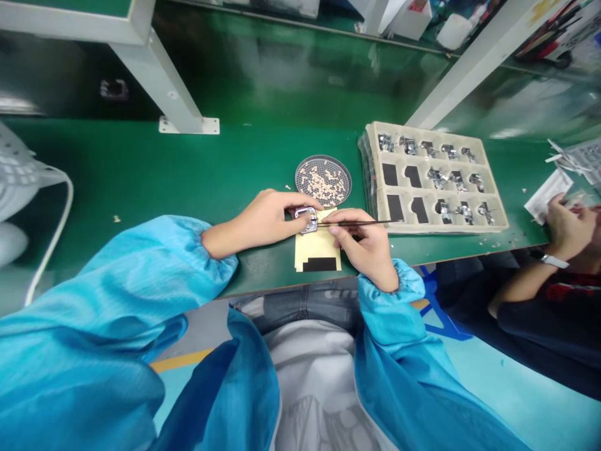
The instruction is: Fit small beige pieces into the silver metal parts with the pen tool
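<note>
My left hand (265,220) is closed around a small silver metal part (307,219), holding it over a yellow backing sheet (317,249) with black adhesive pieces on it. My right hand (366,241) pinches thin black tweezers (357,222), whose tip meets the metal part. Just beyond the hands sits a round dark dish (323,180) filled with several tiny tan pieces. Both arms wear blue sleeves.
A beige compartment tray (434,178) with several metal parts and black pads stands to the right on the green bench (188,169). A white frame leg (164,81) stands behind. A co-worker's hand (566,225) with a wristwatch works at far right.
</note>
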Available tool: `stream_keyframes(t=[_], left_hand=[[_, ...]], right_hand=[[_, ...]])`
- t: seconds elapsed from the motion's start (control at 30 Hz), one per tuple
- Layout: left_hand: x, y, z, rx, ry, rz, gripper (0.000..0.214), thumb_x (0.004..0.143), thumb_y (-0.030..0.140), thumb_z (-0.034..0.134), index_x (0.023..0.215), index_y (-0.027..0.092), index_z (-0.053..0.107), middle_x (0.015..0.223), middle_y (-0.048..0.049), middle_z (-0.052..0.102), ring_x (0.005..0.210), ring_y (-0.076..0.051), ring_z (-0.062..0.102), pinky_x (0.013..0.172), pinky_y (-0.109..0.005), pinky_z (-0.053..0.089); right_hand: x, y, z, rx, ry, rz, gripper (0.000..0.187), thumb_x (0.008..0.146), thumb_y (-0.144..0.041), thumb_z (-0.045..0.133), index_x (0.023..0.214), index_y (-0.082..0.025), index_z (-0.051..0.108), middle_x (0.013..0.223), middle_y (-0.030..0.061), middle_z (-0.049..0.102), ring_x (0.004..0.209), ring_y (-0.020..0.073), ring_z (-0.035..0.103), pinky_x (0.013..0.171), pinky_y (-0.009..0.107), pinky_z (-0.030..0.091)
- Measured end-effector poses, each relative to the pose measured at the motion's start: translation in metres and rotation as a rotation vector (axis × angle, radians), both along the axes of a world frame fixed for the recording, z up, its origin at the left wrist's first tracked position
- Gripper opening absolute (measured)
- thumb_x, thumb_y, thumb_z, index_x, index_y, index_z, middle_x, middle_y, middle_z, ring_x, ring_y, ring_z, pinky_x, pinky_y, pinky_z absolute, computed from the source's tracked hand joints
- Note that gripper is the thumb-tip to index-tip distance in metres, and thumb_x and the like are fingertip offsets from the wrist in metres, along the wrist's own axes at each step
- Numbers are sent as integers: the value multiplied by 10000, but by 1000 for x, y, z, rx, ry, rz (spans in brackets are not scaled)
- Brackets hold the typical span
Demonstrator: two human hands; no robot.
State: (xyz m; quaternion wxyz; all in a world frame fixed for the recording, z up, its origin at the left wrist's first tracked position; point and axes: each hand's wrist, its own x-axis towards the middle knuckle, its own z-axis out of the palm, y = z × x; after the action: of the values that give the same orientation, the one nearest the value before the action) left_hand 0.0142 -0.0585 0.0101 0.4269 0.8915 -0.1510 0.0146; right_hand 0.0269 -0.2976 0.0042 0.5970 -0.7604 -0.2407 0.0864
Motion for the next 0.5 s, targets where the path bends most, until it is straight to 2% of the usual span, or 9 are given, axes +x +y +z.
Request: stream_keyframes(t=[0.27,0.43,0.5], left_hand=[[0,-1,-1,-7,-17,-6,303,889,288,688,1162,263,818,921,12,816,676,-131,658,697,-233,474],[0,0,-1,-23,-3,-21,310,915,336,681,1187,271,814,981,1,825,665,-131,658,672,-235,479],[1,1,-1,-39,-5,-38,319,923,340,682,1212,293,809,1009,6,827,660,-131,656,661,-238,476]], right_hand=[[1,1,-2,-18,-42,-13,245,970,-444,724,1066,-220,747,1109,88,747,762,174,683,623,319,591],[0,1,-3,10,-30,22,180,998,-392,692,1042,-225,740,1122,90,749,909,215,715,643,321,586],[0,1,-3,17,0,28,192,1006,-411,676,1032,-226,718,1134,93,742,850,203,709,631,328,582]])
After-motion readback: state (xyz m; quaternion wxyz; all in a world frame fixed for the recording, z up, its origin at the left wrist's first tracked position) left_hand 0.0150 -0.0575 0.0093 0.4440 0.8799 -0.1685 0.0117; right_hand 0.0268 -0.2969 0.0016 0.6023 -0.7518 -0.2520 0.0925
